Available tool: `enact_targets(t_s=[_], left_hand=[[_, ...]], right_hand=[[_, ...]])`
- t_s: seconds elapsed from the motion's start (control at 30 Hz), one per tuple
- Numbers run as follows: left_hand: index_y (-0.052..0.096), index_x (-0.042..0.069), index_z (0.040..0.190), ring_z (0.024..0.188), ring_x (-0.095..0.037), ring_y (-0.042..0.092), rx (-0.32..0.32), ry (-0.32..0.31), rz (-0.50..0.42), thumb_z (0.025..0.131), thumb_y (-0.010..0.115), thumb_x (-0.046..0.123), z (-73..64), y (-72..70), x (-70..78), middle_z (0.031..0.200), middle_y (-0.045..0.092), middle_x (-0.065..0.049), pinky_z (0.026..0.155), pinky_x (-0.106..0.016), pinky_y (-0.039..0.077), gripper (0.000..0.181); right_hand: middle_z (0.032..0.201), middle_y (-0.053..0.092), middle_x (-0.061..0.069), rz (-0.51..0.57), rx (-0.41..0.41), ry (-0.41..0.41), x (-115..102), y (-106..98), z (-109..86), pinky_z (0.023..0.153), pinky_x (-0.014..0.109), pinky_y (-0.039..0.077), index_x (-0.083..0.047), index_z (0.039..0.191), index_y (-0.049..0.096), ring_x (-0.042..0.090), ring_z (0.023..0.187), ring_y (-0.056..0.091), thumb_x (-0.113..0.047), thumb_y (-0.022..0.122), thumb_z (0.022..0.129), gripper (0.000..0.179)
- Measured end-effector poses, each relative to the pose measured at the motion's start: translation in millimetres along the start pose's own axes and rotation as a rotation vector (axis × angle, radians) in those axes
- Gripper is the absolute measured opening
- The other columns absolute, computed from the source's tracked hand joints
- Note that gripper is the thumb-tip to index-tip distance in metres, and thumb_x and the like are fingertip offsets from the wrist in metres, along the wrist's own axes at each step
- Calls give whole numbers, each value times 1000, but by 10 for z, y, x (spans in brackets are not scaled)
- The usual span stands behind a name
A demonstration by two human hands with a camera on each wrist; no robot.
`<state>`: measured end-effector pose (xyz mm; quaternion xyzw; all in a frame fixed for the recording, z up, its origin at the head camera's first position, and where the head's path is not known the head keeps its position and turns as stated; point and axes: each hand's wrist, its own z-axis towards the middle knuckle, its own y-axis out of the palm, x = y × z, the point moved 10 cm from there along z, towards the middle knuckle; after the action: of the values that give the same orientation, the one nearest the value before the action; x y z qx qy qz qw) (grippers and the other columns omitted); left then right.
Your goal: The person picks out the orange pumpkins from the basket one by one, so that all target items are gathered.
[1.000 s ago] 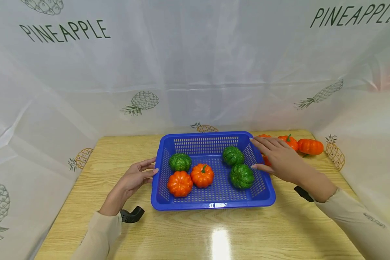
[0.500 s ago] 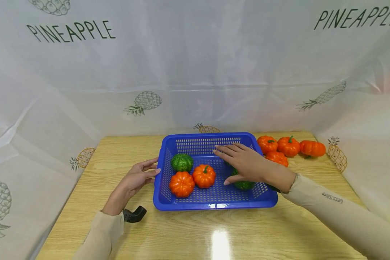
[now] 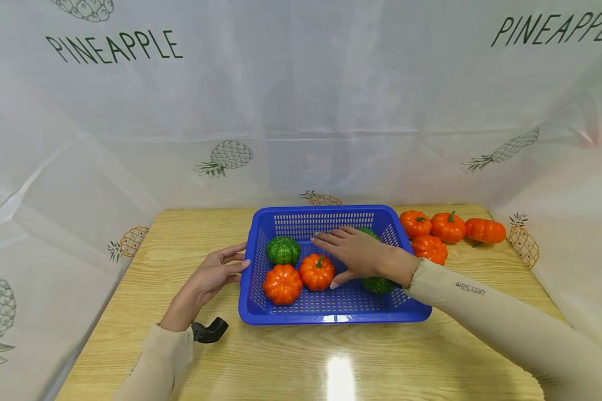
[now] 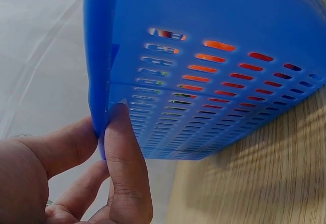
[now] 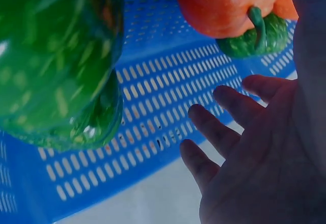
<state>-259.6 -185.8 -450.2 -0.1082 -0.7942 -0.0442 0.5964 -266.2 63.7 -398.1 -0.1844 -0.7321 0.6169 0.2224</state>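
A blue plastic basket (image 3: 331, 318) with slotted walls stands on the table. My left hand (image 3: 213, 275) pinches its left rim between thumb and fingers, as the left wrist view shows. Over the basket's inside is my right hand (image 3: 358, 254), fingers spread and holding nothing. Just left of that hand lies an orange pumpkin (image 3: 317, 273) with a green stem. Beside it are another orange pumpkin (image 3: 282, 284) and a green pumpkin (image 3: 283, 250). Two more green pumpkins, one in front (image 3: 378, 285) and one behind (image 3: 368, 233), are partly hidden by the right hand.
Several orange pumpkins (image 3: 448, 227) sit on the table right of the basket, one close to its wall. A white pineapple-print sheet (image 3: 301, 139) hangs behind the wooden table (image 3: 271, 362). Each wrist wears a camera; a black mount (image 3: 210, 330) shows below the left.
My right hand has moved left, from the basket's right rim over the green pumpkins to the nearer orange pumpkin. The left hand stays on the rim.
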Motion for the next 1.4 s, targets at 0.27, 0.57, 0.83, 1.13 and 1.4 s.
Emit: enact_targets(t_s=[0.27,0.57,0.83,1.13,1.4], left_hand=[[37,-1,163,86,-11,67,6,-3,3,107,60,3,1,-2,-1,136,51,-23,81,-27,62,61],[37,-1,163,85,-10,67,7,-2,0,107,60,3,3,0,6,135,52,-23,79,-26,62,61],[36,-1,163,87,-11,68,7,6,10,107,60,3,-2,3,12,136,53,-24,81,-27,62,61],[36,0,163,86,-11,67,12,-9,10,107,60,3,-15,5,-4,140,50,-25,79,-26,62,61],[36,-1,163,87,-11,67,10,-2,16,107,60,4,-27,2,19,137,51,-24,80,-26,62,61]], right_hand=[[168,38,14,69,-102,16,-43,113,116,125,59,31,-6,165,34,40,151,40,-64,72,92,101],[165,44,11,71,-131,10,-50,214,192,124,58,33,-7,165,37,38,150,42,-58,78,91,98],[149,62,10,55,-73,-38,-96,204,223,120,52,41,-8,157,49,33,138,55,-50,81,91,85],[144,64,11,21,26,-35,-114,24,155,117,52,43,-6,153,53,33,135,57,-49,86,86,86],[147,63,10,-27,198,-53,-110,-288,-108,119,54,42,-7,152,56,34,137,56,-47,86,86,83]])
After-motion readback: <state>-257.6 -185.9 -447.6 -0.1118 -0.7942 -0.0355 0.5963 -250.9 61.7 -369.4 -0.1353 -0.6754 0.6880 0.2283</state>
